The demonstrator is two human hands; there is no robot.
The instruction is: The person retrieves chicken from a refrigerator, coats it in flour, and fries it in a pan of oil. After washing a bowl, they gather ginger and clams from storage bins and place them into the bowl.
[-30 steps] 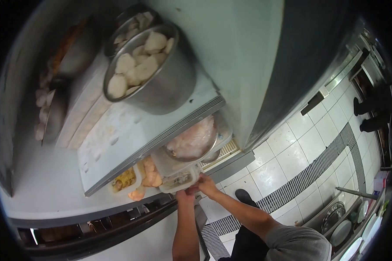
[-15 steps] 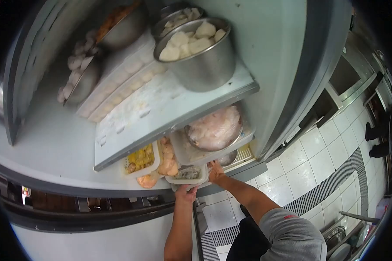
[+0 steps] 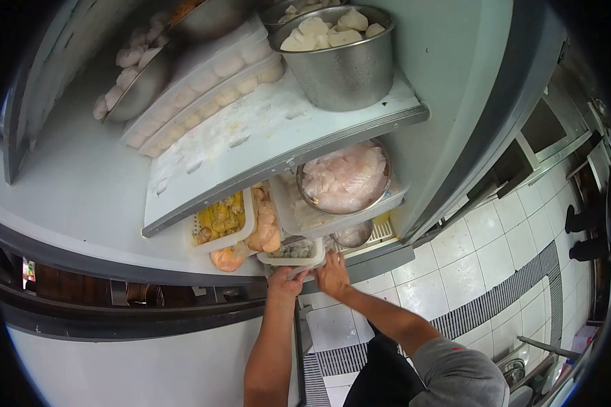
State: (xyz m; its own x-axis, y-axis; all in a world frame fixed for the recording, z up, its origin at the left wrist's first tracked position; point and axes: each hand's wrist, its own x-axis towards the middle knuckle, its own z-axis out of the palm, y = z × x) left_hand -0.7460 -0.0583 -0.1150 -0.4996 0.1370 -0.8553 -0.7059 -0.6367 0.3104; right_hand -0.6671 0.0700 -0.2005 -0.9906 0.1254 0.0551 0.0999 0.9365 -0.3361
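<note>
My left hand (image 3: pixel 284 281) is at the front edge of a small white container (image 3: pixel 293 260) with greyish contents, its fingers closed on the rim. On the right front corner of the same container is my right hand (image 3: pixel 332 274), fingers bent against it. To the left are an orange-pink bag (image 3: pixel 265 229) and a white basket (image 3: pixel 250 220) of yellow pieces. Behind and to the right, a metal bowl of pale meat (image 3: pixel 344 178) rests on a large clear tub (image 3: pixel 288 207). A small metal bowl (image 3: pixel 352 235) lies beside my right hand.
Above is a white shelf (image 3: pixel 224 146) with a steel pot (image 3: pixel 343 74) of white pieces, egg trays (image 3: pixel 204 102) and a tilted bowl (image 3: pixel 142 85). Tiled floor (image 3: pixel 448 278) is at the right. Another person's dark legs (image 3: pixel 587 234) stand at the far right.
The view has shifted, so the shelf and pot appear higher. Both hands stay at the white container. More of the small metal bowl beside my right hand shows.
</note>
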